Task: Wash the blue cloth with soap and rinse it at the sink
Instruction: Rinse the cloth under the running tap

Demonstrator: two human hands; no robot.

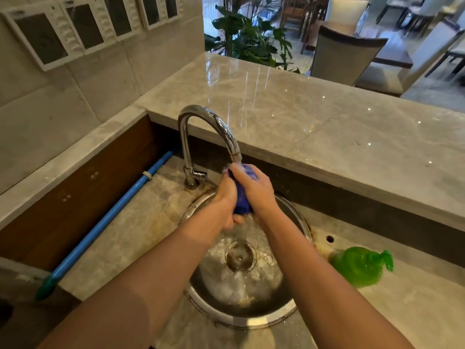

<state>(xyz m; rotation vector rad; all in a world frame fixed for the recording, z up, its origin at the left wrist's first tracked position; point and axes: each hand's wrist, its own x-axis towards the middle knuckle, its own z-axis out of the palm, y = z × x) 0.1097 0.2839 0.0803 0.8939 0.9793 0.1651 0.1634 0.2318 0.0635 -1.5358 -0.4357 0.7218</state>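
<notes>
Directly beneath the running faucet [208, 137], both hands grip the bunched blue cloth [242, 200] over the round steel sink [289, 308]: left hand [226, 197], right hand [254, 190], green soap bottle [359, 267] nearby.

Marble counter ledge [314, 122] runs across, landmark. Blue pipe [105, 222] lies below its left end, slanting along the wooden panel; framed panels [75, 28] hang on the wall left of it. Potted plant [251, 39] and chair [344, 59] stand beyond its far edge.
</notes>
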